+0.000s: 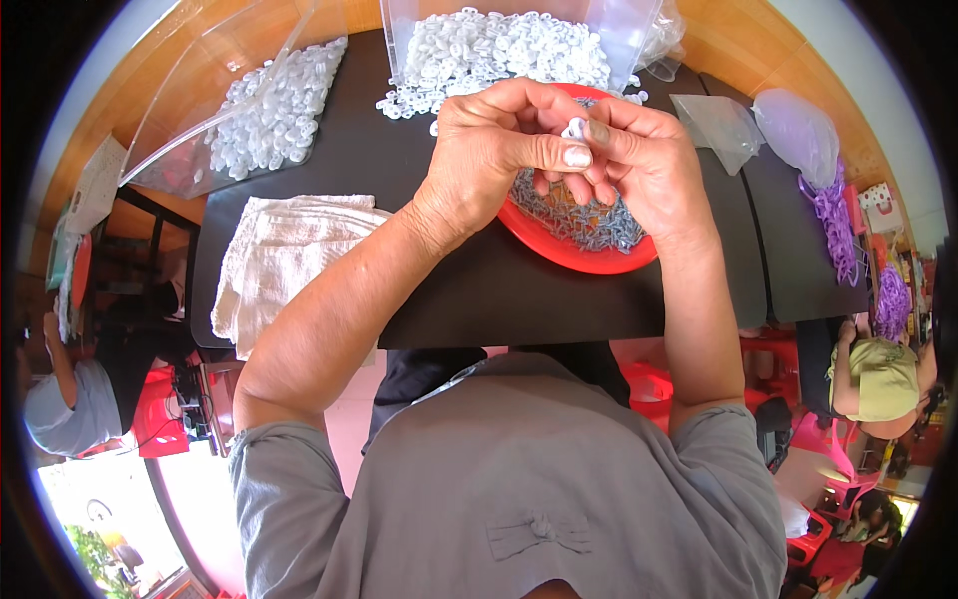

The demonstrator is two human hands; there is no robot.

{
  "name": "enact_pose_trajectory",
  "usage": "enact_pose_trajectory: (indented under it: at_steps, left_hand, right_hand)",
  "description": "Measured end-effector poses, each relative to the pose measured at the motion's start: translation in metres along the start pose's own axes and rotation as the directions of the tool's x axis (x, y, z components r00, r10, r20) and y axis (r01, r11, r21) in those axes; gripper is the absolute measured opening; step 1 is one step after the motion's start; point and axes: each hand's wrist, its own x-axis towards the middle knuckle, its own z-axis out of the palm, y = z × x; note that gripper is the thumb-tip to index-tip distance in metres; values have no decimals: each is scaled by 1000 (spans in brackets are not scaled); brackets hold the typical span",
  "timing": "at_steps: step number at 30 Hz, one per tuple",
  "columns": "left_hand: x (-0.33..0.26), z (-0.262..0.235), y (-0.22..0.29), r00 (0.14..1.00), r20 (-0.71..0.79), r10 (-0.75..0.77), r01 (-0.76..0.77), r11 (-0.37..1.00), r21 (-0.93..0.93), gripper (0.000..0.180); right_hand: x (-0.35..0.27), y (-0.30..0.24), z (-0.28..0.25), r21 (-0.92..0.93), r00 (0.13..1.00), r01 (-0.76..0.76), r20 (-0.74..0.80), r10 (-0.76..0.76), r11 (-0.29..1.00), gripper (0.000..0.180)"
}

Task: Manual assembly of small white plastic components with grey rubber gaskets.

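Above a red basin (589, 263), my left hand (489, 140) and my right hand (654, 165) meet, thumbs and fingertips pinched together. Between them is a small white plastic piece (574, 128), mostly covered by the fingers, so its exact kind is unclear. Many small grey, thin metal-looking pieces (599, 228) lie in the basin, under and behind my hands. Just beyond my hands, a heap of small white plastic pieces (509, 50) fills a clear plastic container (399, 30), and some have spilled onto the dark table (479, 299).
At the left lie a folded white cloth (289, 250) and a clear bag of white pieces (269, 115). Clear plastic bags (723, 130) rest at the right, near purple cord (833, 230). Other people sit left (75, 399) and right (878, 379).
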Motion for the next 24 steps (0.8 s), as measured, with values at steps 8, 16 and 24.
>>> enact_pose_trajectory:
  at_steps: [8, 16, 24]
  left_hand:
    - [-3, 0, -2, 999, -35, -31, 34, 998, 61, 21]
    - [-3, 1, -6, 998, -67, 8, -1, 994, 111, 21]
    - [8, -5, 11, 974, -201, 103, -81, 990, 119, 15]
  right_hand:
    - [-1, 1, -3, 21, 997, -47, 62, 46, 999, 23]
    - [-1, 8, 0, 158, 993, -52, 111, 35, 986, 23]
    - [8, 2, 1, -170, 1000, -10, -4, 9, 985, 27]
